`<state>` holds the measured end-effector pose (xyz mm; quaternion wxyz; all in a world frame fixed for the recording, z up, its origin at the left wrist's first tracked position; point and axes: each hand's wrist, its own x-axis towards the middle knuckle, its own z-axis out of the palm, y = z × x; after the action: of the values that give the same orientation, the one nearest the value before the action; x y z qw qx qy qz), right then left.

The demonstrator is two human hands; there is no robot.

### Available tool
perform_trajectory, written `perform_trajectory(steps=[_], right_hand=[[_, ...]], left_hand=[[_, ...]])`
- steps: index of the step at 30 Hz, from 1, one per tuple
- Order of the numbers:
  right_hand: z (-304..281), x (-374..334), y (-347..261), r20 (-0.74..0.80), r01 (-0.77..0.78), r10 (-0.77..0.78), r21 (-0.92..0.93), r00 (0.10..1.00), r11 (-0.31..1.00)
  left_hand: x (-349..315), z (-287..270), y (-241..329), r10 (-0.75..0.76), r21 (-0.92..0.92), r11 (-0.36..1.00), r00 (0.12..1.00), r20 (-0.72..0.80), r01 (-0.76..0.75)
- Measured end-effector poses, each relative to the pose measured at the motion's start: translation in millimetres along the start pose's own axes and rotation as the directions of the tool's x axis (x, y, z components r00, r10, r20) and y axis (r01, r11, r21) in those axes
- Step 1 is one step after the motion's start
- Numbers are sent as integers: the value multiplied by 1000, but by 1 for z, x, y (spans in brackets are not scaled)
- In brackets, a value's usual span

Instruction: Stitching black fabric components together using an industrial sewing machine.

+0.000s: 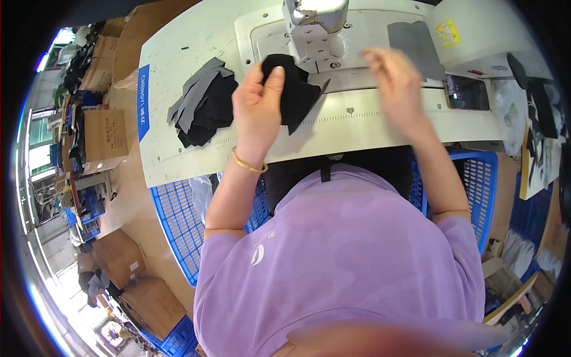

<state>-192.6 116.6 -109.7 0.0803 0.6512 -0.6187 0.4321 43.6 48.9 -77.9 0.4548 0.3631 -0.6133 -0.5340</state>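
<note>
Between the thumb and fingers of my left hand point(260, 98) are black fabric pieces point(297, 92), held above the front edge of the sewing table, just left of the sewing machine head point(315, 35). My right hand point(394, 80) is raised right of the machine head, apart from the fabric. Motion smears its fingers, and whether they pinch anything does not show. Beyond it, a grey fabric piece point(410, 44) lies flat on the machine bed. Left of my left hand, a fanned pile of black and grey fabric pieces point(205, 104) rests on the table.
A phone point(467, 93) lies at the table's right end. Blue plastic baskets point(178, 220) stand under the front edge on both sides of my lap. Cardboard boxes point(106, 140) are on the floor to the left. Thread scraps dot the white tabletop point(172, 47).
</note>
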Motion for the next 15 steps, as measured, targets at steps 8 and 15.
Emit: perform_trajectory(steps=[8,15], right_hand=[[-8,-2,54,139,-28,60,-217,988,976],[-19,14,-5,62,344,-388,349,920,872]], left_hand=[[9,-2,22,45,-377,925,999,0,-41],[5,18,-33,-78,-326,942,997,1,74]])
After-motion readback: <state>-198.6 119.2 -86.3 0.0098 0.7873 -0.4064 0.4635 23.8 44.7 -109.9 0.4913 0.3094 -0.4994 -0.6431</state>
